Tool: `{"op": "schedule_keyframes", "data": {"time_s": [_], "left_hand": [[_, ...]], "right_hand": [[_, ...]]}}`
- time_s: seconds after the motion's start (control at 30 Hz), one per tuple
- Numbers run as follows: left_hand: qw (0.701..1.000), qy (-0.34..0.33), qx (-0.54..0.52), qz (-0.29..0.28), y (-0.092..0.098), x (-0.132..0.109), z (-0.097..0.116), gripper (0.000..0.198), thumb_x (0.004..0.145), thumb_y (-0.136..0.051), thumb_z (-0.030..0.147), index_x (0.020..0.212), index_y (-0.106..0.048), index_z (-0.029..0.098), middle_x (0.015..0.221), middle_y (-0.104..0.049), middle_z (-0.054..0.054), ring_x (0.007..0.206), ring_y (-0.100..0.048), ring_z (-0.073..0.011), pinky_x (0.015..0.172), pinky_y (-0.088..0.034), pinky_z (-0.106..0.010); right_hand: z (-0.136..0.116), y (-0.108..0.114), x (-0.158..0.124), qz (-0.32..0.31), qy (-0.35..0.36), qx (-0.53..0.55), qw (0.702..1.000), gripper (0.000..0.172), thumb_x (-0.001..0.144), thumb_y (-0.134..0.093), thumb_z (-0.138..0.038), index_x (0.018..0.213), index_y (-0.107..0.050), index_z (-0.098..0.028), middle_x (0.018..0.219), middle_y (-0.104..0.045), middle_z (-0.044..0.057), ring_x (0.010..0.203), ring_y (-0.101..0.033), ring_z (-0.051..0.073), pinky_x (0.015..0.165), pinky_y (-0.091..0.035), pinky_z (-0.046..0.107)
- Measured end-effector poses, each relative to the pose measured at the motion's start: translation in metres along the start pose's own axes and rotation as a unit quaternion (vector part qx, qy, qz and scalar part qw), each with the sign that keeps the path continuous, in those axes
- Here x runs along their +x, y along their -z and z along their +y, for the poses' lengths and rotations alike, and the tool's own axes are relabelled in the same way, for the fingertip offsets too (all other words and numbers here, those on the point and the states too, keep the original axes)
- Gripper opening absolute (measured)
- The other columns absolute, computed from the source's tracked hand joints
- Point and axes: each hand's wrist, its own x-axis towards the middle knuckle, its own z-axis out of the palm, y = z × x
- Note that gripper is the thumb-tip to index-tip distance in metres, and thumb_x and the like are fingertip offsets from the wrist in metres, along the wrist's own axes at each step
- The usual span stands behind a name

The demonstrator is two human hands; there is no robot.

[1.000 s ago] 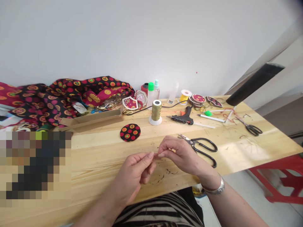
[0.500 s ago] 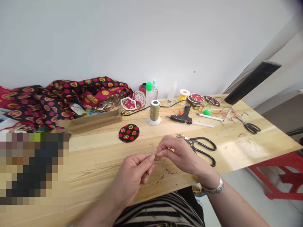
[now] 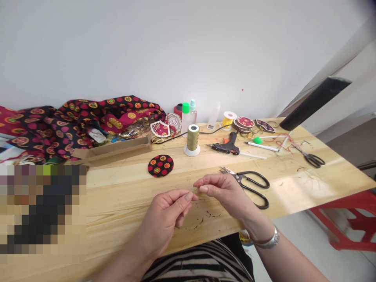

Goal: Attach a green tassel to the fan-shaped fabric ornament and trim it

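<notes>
My left hand [image 3: 169, 213] is closed in a pinch, thumb pressed against the forefinger; whatever lies between them is too fine to make out. Just beyond its fingertips, my right hand [image 3: 225, 194] curls with thumb and forefinger close together, and anything between them is also too small to name. A narrow gap parts the two hands above the table. Near my right hand lie black-handled scissors [image 3: 243, 181], blades slightly apart. A round patterned fabric piece [image 3: 160, 166] rests flat beyond my left hand. Behind it, a cone of gold-green thread [image 3: 193, 140] stands upright.
A glue gun [image 3: 227, 145], a white pen [image 3: 261, 146] and smaller scissors [image 3: 313, 159] lie to the right. Bottles [image 3: 188, 117], a yellow spool [image 3: 228, 120] and decorated pieces line the wall. Patterned cloth [image 3: 73, 117] and a cardboard tray [image 3: 117, 152] occupy the left. A red stool [image 3: 346, 205] stands at right.
My right hand has drawn slightly down and away from my left fingertips, leaving a small gap. Its thumb and forefinger look a little looser. My left hand has barely moved.
</notes>
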Motion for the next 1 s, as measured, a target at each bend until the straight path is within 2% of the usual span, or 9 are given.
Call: {"op": "schedule_keyframes", "data": {"time_s": [0.17, 0.27, 0.47, 0.73, 0.8, 0.87, 0.93, 1.0], "left_hand": [[1.000, -0.011, 0.021, -0.016, 0.001, 0.001, -0.001, 0.023, 0.078, -0.062, 0.032, 0.065, -0.064, 0.014, 0.048, -0.039, 0.006, 0.044, -0.028, -0.0046, 0.041, -0.018, -0.019], [0.999, -0.016, 0.027, -0.023, 0.001, 0.001, -0.002, 0.027, 0.079, -0.061, 0.033, 0.060, -0.060, 0.014, 0.048, -0.038, 0.006, 0.044, -0.027, -0.0043, 0.042, -0.018, -0.019], [1.000, 0.002, 0.000, -0.006, 0.001, -0.001, -0.001, 0.021, 0.076, -0.065, 0.033, 0.073, -0.069, 0.013, 0.047, -0.038, 0.007, 0.044, -0.028, -0.0050, 0.041, -0.017, -0.019], [1.000, 0.014, -0.022, 0.004, 0.001, -0.001, -0.001, 0.021, 0.074, -0.067, 0.032, 0.078, -0.071, 0.012, 0.048, -0.043, 0.005, 0.043, -0.030, -0.0040, 0.040, -0.018, -0.018], [1.000, 0.007, -0.023, 0.007, 0.001, 0.000, -0.001, 0.021, 0.075, -0.067, 0.033, 0.078, -0.071, 0.013, 0.047, -0.044, 0.005, 0.042, -0.031, -0.0038, 0.040, -0.018, -0.018], [0.999, -0.002, -0.028, 0.017, 0.001, 0.001, 0.000, 0.021, 0.074, -0.067, 0.033, 0.077, -0.071, 0.012, 0.047, -0.045, 0.005, 0.042, -0.031, -0.0035, 0.040, -0.018, -0.018], [0.999, -0.010, -0.041, 0.031, 0.001, 0.001, 0.001, 0.021, 0.075, -0.067, 0.033, 0.077, -0.070, 0.012, 0.049, -0.049, 0.004, 0.040, -0.030, -0.0029, 0.039, -0.018, -0.018], [0.997, -0.021, -0.059, 0.046, 0.001, 0.001, 0.003, 0.020, 0.075, -0.066, 0.032, 0.077, -0.070, 0.013, 0.052, -0.052, 0.003, 0.039, -0.029, -0.0021, 0.038, -0.018, -0.018]], "right_hand": [[0.003, -0.008, -0.002, -0.020, -0.037, 0.105, 0.994, 0.013, 0.068, -0.074, -0.023, 0.079, -0.072, -0.016, 0.070, -0.071, 0.000, 0.067, -0.062, 0.011, 0.071, -0.047, 0.025], [0.000, -0.010, -0.001, -0.023, -0.036, 0.110, 0.993, 0.010, 0.066, -0.075, -0.020, 0.075, -0.072, -0.016, 0.068, -0.070, -0.001, 0.064, -0.061, 0.010, 0.068, -0.046, 0.023], [0.000, -0.009, 0.001, 0.001, -0.026, 0.079, 0.997, 0.010, 0.069, -0.072, -0.021, 0.077, -0.073, -0.016, 0.068, -0.068, -0.001, 0.063, -0.057, 0.009, 0.067, -0.043, 0.024], [0.001, -0.010, 0.003, 0.028, -0.026, 0.084, 0.996, 0.012, 0.068, -0.073, -0.026, 0.074, -0.071, -0.015, 0.066, -0.065, -0.001, 0.061, -0.051, 0.009, 0.064, -0.040, 0.025], [0.002, -0.011, 0.003, 0.030, -0.018, 0.091, 0.995, 0.015, 0.071, -0.070, -0.027, 0.081, -0.071, -0.016, 0.069, -0.064, 0.000, 0.060, -0.050, 0.009, 0.062, -0.039, 0.024], [0.005, -0.014, 0.001, 0.012, -0.012, 0.103, 0.995, 0.023, 0.075, -0.065, -0.027, 0.096, -0.068, -0.017, 0.082, -0.065, 0.002, 0.061, -0.048, 0.008, 0.059, -0.038, 0.024], [0.007, -0.018, -0.003, -0.035, -0.005, 0.109, 0.993, 0.038, 0.078, -0.060, -0.022, 0.116, -0.058, -0.020, 0.096, -0.063, 0.004, 0.060, -0.047, 0.007, 0.056, -0.037, 0.023], [0.009, -0.023, -0.006, -0.086, 0.005, 0.084, 0.993, 0.055, 0.078, -0.054, -0.015, 0.131, -0.044, -0.024, 0.094, -0.061, 0.002, 0.058, -0.044, 0.007, 0.054, -0.036, 0.022]]}}
